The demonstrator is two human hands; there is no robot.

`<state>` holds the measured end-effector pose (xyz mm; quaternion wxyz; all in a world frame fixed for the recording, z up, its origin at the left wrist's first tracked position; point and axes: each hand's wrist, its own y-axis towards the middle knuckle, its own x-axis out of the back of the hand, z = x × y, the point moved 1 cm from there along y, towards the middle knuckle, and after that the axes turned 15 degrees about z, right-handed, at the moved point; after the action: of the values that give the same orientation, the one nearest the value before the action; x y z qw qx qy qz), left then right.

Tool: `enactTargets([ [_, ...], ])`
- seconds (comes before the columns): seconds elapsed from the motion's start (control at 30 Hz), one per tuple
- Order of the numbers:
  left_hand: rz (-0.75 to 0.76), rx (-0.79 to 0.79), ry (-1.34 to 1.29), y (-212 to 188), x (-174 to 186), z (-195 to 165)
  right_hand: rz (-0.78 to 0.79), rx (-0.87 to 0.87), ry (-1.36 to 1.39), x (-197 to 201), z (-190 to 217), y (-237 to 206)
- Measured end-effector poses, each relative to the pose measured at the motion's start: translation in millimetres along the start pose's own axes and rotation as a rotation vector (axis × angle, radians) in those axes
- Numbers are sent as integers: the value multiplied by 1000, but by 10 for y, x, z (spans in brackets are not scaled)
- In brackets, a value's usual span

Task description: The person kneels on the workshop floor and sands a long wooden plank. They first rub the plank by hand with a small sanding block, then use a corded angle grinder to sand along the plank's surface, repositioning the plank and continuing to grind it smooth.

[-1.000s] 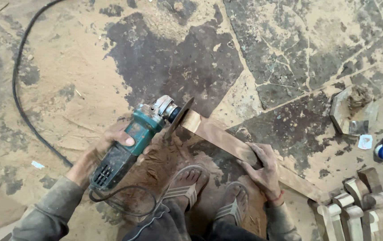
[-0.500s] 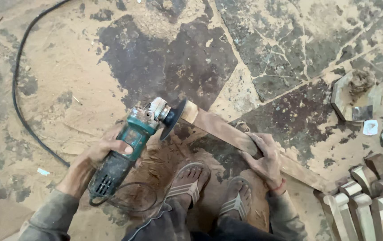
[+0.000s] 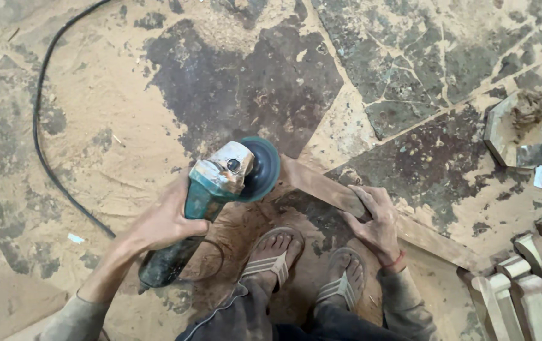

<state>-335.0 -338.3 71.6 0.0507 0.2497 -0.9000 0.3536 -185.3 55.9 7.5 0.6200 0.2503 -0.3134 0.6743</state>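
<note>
My left hand (image 3: 168, 218) is wrapped around the body of the green angle grinder (image 3: 211, 199), fingers pressed together around its casing just behind the head, so that grip is closed on the tool. The grinder's long axis runs from the lower left of the frame up toward the centre, with its tail end low near my left forearm and its dark disc (image 3: 263, 167) at the upper end. The black cable (image 3: 38, 126) loops away across the dusty floor (image 3: 125, 113) toward the upper left.

The wooden strip (image 3: 321, 189) lies on the floor just right of the disc. Its long axis slants from the centre of the frame down toward the lower right, so it meets the grinder's line at an angle. The strip's near end sits right beside the disc; whether the two touch I cannot tell from here. My right hand (image 3: 375, 218) lies flat on the strip's middle, fingers spread and pressing down on it, pinning rather than pinching. So the left hand carries the tool to the strip's upper-left end, and the right hand sits farther along it.

My sandalled feet (image 3: 309, 265) sit in the sawdust below both hands. A stack of shaped wooden pieces (image 3: 523, 284) stands at the lower right.
</note>
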Motion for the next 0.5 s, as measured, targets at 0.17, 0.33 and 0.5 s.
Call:
enactTargets([
  [0.17,91,-46,-409,-2,5,147,9,8,-18,12,20,-20],
  [0.33,232,-81,-940,52,-20,374,10,-10,0,94,53,-32],
  [0.5,273,-101,-1043,86,-119,466,-10,28,6,149,80,0],
])
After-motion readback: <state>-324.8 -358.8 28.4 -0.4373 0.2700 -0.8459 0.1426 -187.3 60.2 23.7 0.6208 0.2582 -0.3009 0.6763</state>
